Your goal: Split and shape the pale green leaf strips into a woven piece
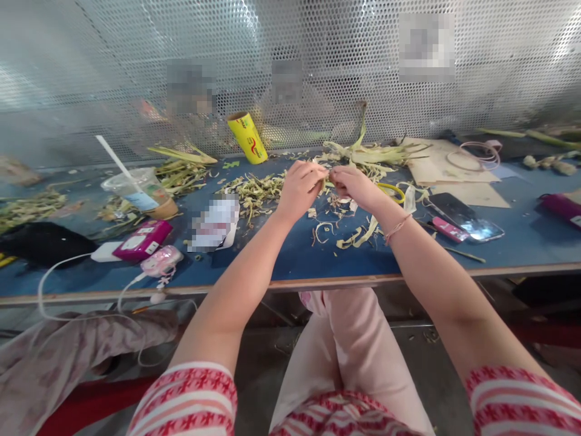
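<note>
Our left hand (300, 189) and right hand (355, 184) almost meet, fingers curled; whether clamped on anything, we cannot tell. Peelings (255, 195) lie toward the far edge of the bench (311, 261)

Clock centred where the left hand (302, 188) meets the right hand (356, 186), 12 pointing away from the person. Easiest lane is 6 o'clock: blue table (295, 260) between the forearms (252, 266) down to the front edge, just some pale peelings (347, 243) around 5. 12 is a hard stop, perforated metal panel (336, 66) walls it off. Yellow tube (249, 139) blocks 10, stalk bundle (376, 155) sticks up at 2, phone (472, 218) lies between 3 and 4. Out at 9 there's shredded stuff (252, 194), then a cup (161, 203) with its straw poking up (118, 158)
</note>
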Demonstrator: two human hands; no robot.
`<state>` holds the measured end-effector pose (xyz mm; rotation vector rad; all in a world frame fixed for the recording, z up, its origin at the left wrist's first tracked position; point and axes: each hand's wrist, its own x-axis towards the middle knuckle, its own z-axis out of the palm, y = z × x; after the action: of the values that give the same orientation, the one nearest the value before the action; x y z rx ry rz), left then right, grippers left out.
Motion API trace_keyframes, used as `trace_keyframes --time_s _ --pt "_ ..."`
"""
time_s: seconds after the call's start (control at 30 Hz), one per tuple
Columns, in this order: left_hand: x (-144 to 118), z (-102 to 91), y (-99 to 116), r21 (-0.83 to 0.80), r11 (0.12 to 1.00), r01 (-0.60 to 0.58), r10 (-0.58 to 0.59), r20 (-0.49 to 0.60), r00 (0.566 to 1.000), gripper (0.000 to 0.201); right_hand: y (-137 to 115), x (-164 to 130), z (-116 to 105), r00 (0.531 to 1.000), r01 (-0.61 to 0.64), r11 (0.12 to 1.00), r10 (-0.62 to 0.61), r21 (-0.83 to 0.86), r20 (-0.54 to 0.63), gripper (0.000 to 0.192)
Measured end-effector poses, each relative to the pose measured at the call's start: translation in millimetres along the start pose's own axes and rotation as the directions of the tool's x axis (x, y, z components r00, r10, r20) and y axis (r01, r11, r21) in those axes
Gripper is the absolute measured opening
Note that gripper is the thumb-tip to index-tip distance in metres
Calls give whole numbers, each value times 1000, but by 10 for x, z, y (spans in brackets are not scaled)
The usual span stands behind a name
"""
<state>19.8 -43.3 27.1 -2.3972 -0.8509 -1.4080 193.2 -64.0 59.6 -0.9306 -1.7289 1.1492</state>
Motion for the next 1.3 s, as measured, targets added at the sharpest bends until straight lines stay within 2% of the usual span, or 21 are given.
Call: trace_keyframes --time_s 0.07,0.13,0.2,0.3,0.4,0.47,0.5,0.57,0.67,0.83,0.97,1.1,1.3 --pt "-14 40 38 -135 983 122 -128 -33 991 11 26 3 -16 984 147 955 -168 -257 -64 20" --pt "-30 83 53 -270 927 260 -282 -46 958 23 39 -5 -49 947 244 852 -312 -463 -76 19" --pt "-34 118 37 -395 839 375 -414 -16 910 28 46 -20 -91 910 322 748 -414 -580 -29 18" --pt "-4 137 -4 -556 673 488 -545 74 835 18 56 -44 -144 852 444 603 -513 -663 104 16" --pt "35 129 15 -691 479 541 -610 181 771 22 76 -60 -170 816 508 503 -541 -699 205 16" --pt "40 129 58 -732 382 565 -582 285 762 30 93 -63 -177 809 522 465 -537 -715 241 18" --pt "34 134 80 -736 360 573 -555 325 766 32 102 -62 -180 806 526 452 -535 -721 253 19" --pt "13 150 108 -731 371 573 -523 346 779 36 115 -57 -185 801 532 434 -538 -727 265 21" --pt "-11 157 118 -723 408 557 -525 313 792 35 121 -51 -194 793 538 410 -543 -736 277 23" --pt "30 88 138 -722 383 576 -501 361 786 27 106 -56 -206 797 537 359 -513 -763 320 25" --pt "74 12 152 -657 492 571 -489 334 806 24 92 -66 -204 820 509 376 -487 -774 303 26" --pt "101 -76 164 -527 626 575 -476 325 817 16 48 -73 -191 862 474 468 -421 -746 284 22" --pt "146 -185 219 -448 719 532 -405 352 844 7 24 -43 -190 930 366 755 -289 -543 226 27"
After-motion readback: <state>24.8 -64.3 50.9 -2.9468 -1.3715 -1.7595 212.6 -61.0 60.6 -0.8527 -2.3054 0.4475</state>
